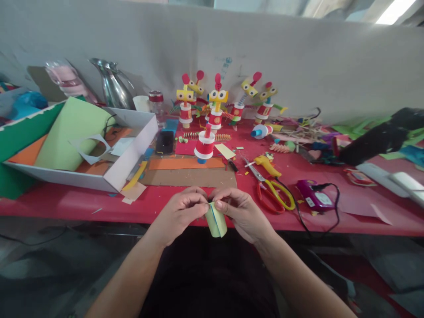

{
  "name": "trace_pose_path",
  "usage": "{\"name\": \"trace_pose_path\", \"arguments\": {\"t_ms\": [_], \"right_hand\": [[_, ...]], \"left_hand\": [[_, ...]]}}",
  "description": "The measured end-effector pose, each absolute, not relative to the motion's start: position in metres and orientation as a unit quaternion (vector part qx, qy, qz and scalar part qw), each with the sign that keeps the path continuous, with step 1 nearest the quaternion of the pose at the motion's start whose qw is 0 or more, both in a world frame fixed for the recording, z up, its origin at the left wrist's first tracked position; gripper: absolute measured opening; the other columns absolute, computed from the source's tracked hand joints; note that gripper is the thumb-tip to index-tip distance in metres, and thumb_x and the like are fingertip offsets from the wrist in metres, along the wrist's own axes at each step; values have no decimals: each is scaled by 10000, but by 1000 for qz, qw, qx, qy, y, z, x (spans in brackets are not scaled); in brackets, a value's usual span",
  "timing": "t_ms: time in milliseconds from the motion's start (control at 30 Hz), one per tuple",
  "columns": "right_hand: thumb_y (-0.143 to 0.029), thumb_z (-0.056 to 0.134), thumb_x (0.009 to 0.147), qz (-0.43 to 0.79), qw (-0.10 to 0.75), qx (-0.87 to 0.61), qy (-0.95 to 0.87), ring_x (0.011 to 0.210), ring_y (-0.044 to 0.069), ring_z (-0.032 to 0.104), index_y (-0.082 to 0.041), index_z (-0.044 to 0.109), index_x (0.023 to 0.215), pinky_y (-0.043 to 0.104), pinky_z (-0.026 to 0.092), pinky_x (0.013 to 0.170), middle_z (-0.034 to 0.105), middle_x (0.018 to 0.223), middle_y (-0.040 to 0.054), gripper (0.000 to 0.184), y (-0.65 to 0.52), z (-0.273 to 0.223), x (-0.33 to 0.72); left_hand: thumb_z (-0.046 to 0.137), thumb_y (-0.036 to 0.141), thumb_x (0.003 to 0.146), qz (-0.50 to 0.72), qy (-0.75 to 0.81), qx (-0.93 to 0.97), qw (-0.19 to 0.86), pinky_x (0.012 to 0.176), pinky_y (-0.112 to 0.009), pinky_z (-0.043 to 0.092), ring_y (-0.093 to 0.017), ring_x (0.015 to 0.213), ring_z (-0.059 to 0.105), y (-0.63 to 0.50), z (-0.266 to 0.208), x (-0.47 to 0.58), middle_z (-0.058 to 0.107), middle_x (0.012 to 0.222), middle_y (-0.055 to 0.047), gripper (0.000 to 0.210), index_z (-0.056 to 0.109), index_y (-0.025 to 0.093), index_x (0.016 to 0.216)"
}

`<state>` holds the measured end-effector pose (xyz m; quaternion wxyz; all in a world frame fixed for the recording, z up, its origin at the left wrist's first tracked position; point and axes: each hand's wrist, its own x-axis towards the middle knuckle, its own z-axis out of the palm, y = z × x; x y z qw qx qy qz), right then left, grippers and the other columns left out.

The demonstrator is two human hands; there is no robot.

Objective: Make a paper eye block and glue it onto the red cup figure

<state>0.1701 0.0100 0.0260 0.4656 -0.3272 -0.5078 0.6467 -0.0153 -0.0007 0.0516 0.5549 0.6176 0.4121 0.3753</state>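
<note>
A small pale green paper roll (pixel 213 223) is held off any surface at the near side of the scene, about midway between left and right. The sheet is curled round into a short tube, its outside plain and matt. A seam runs lengthwise down the side in view, one edge lapping over the other, with a thin blue line showing along it. At the near end the lapped edge stands slightly proud, making a small step in the rim. The tube leans, its far end toward the left, pinched by fingertips on both sides, and its near end toward the right, free.
</note>
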Motion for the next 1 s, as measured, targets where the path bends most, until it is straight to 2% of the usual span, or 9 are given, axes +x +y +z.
{"name": "trace_pose_path", "arguments": {"t_ms": [367, 467, 567, 633, 733, 800, 933, 1000], "right_hand": [[-292, 776, 739, 612, 407, -368, -569, 715, 134, 576, -196, 665, 699, 286, 479, 705, 634, 748, -8, 152, 11, 37, 172], [-289, 763, 753, 614, 387, -368, -581, 720, 130, 582, -200, 658, 731, 279, 485, 715, 620, 746, -15, 140, 13, 41, 175], [-314, 744, 779, 601, 430, -371, -562, 859, 147, 605, -243, 647, 944, 282, 499, 766, 628, 962, 6, 204, 13, 45, 179], [-340, 723, 804, 549, 485, -395, -554, 958, 158, 583, -262, 622, 1026, 279, 489, 808, 603, 1069, 17, 256, 11, 44, 182], [-374, 665, 863, 472, 540, -450, -532, 813, 130, 540, -230, 637, 890, 243, 446, 738, 590, 859, -8, 149, 3, 31, 182], [-399, 632, 887, 478, 550, -464, -504, 693, 117, 489, -213, 637, 804, 244, 414, 678, 559, 729, -25, 203, -3, 18, 177], [-388, 657, 866, 504, 559, -452, -478, 714, 133, 506, -212, 683, 777, 267, 402, 697, 584, 726, -12, 199, -9, -2, 163], [-352, 672, 857, 477, 565, -452, -499, 760, 146, 519, -219, 706, 776, 275, 396, 712, 590, 771, -2, 159, -8, -5, 160]], "left_hand": [[518, 243, 888, 291, 431, 702, 487, 607, -256, 335, -97, 686, 444, -1, 56, -19, 495, 856, 17, 226, 578, 176, 681], [524, 268, 898, 288, 413, 708, 495, 645, -253, 366, -102, 717, 477, 0, 55, -20, 504, 870, 10, 228, 612, 180, 707], [547, 310, 900, 339, 401, 675, 519, 708, -259, 404, -121, 776, 529, 2, 49, -21, 532, 876, -5, 222, 656, 187, 751], [563, 330, 894, 402, 421, 619, 526, 681, -257, 411, -118, 725, 526, 3, 41, -21, 546, 825, -6, 225, 660, 184, 753], [593, 317, 879, 486, 453, 532, 525, 687, -249, 427, -117, 699, 531, 3, 26, -17, 572, 765, -4, 189, 672, 183, 771], [611, 300, 870, 511, 454, 505, 528, 750, -255, 450, -127, 757, 564, 2, 18, -13, 603, 805, -12, 146, 699, 191, 828], [652, 297, 843, 521, 431, 515, 527, 832, -275, 466, -157, 891, 594, -1, 11, -7, 630, 943, -32, 131, 732, 209, 898], [666, 321, 832, 526, 418, 505, 542, 815, -273, 469, -155, 868, 592, -3, 10, -5, 636, 916, -34, 144, 736, 199, 866]]}}
